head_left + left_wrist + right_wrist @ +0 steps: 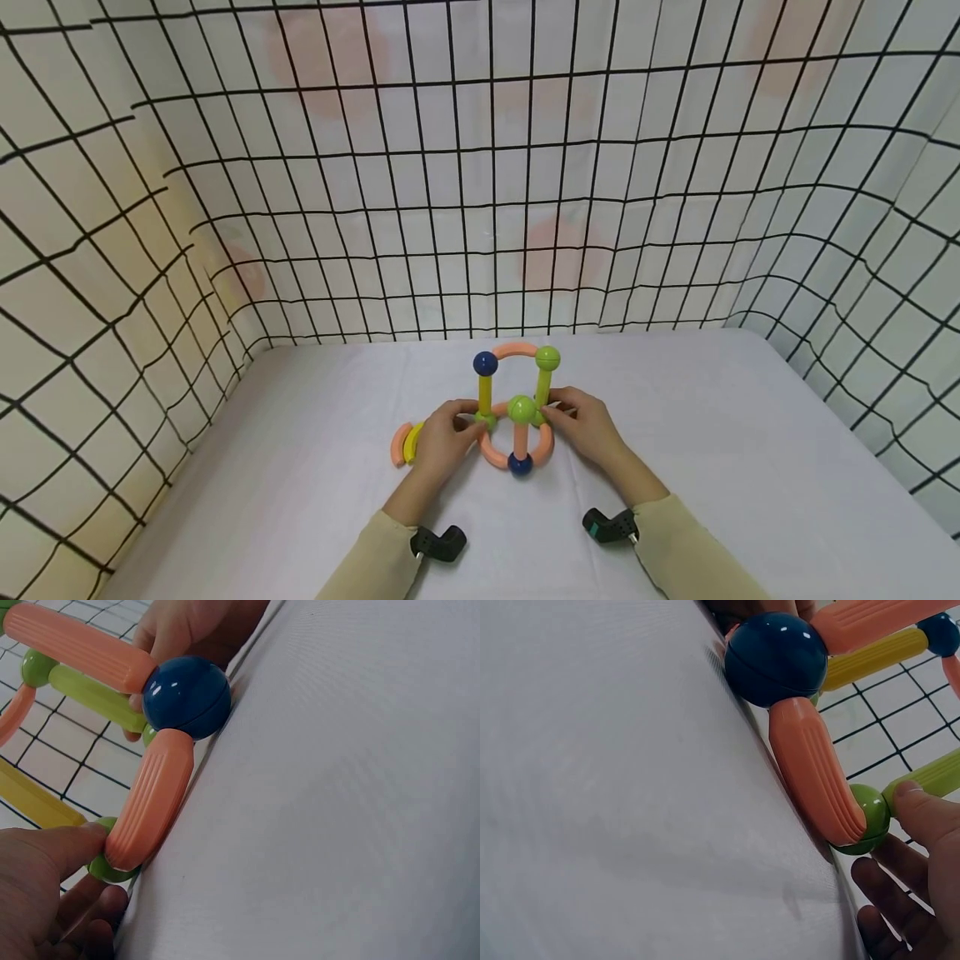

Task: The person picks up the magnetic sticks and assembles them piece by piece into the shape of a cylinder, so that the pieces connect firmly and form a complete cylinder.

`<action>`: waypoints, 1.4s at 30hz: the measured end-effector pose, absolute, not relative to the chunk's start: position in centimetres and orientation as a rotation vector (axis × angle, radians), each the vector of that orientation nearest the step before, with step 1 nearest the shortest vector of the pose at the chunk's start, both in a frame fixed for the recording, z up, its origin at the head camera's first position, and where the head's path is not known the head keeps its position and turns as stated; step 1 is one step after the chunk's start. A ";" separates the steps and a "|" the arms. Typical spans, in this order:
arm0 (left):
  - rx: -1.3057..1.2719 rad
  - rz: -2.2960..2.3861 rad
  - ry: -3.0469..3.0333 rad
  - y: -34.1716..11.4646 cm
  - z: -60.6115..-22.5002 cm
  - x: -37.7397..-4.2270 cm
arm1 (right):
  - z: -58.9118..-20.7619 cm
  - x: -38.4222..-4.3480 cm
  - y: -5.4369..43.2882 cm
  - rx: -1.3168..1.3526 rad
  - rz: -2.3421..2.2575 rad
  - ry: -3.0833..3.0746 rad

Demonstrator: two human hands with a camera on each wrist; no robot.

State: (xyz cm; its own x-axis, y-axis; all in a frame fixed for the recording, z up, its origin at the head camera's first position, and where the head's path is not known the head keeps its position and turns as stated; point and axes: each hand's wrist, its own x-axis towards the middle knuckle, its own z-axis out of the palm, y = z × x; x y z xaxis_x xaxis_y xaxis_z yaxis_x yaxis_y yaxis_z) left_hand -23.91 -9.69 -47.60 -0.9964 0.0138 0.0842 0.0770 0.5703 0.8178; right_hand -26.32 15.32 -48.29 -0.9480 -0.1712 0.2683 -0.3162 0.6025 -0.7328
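A toy frame of balls and rods stands on the white table. Its base ring has curved orange rods [154,799] joined by a navy ball [187,697] in front and two green balls at the sides. My left hand [442,442] pinches the left green ball [103,868], below an upright yellow rod [485,394] topped by a navy ball [485,363]. My right hand [591,429] grips around the right green ball [874,814], thumb on the upright green rod [930,774]. A curved orange rod [515,349] bridges the two rear tops. In front, an orange rod [521,440] carries a green ball [522,408].
Left of my left hand lie a curved orange piece [400,445] and a curved yellow piece [412,442], partly hidden by the hand. Black wire mesh [491,154] over white sheeting encloses the table's [720,467] back and sides.
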 end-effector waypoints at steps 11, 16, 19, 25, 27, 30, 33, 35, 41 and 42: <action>-0.078 -1.434 -2.717 -9.8 -47.6 -24.1 | -48.0 -26.3 14.9 0.420 1.204 -2.639; -0.068 -1.435 -2.721 -9.7 -47.5 -24.0 | -48.3 -26.4 15.0 0.422 1.193 -2.633; -0.068 -1.448 -2.726 -9.5 -47.4 -24.0 | -48.4 -26.4 15.1 0.413 1.192 -2.639; -0.085 -1.484 -2.750 -9.5 -46.6 -23.8 | -48.4 -26.2 15.2 0.389 1.179 -2.658; -0.099 -1.470 -2.758 -9.6 -46.1 -23.7 | -48.3 -26.1 15.2 0.392 1.177 -2.650; -0.118 -1.418 -2.753 -10.3 -45.1 -23.5 | -48.3 -26.1 15.2 0.403 1.175 -2.638; -0.105 -1.364 -2.750 -11.3 -44.2 -23.2 | -48.3 -26.1 15.1 0.420 1.175 -2.628; -0.083 -1.334 -2.756 -12.2 -43.9 -22.9 | -48.3 -26.1 15.1 0.431 1.163 -2.625; 0.028 -1.264 -2.751 -15.5 -43.7 -21.9 | -48.3 -26.0 15.0 0.432 1.168 -2.619; 0.050 -1.264 -2.748 -16.1 -43.7 -21.7 | -48.3 -25.9 14.9 0.426 1.170 -2.622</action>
